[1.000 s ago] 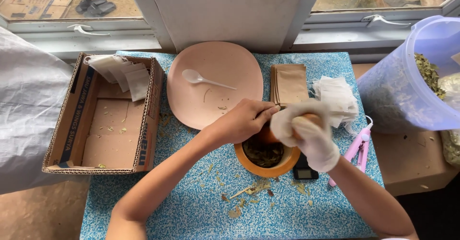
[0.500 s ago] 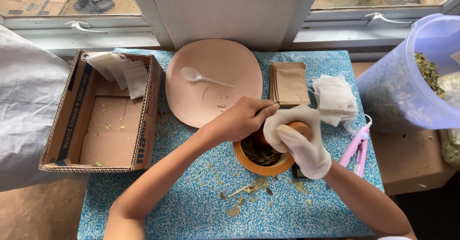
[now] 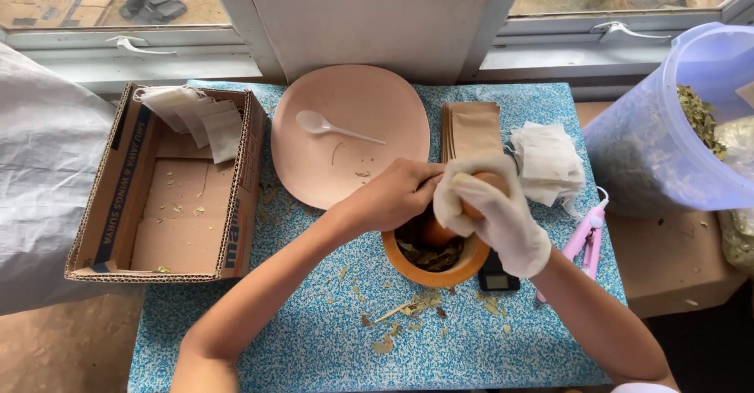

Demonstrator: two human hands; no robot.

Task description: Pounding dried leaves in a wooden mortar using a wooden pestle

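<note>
My gloved right hand (image 3: 503, 224) is clamped round a wooden pestle (image 3: 483, 193), its lower end hidden in the orange bowl (image 3: 430, 271) of dried leaves at the table's middle. My bare left hand (image 3: 393, 197) is closed on the bowl's far rim; I can't see those fingertips. The cardboard box (image 3: 118, 197) sits left, brown packets (image 3: 473, 130) behind. Since half a second ago, the right hand has shifted slightly rightward.

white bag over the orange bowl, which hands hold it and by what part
Both hands hold the small white bag over the orange bowl: the bare left hand pinches its open edge, and the gloved right hand wraps around its body.
</note>
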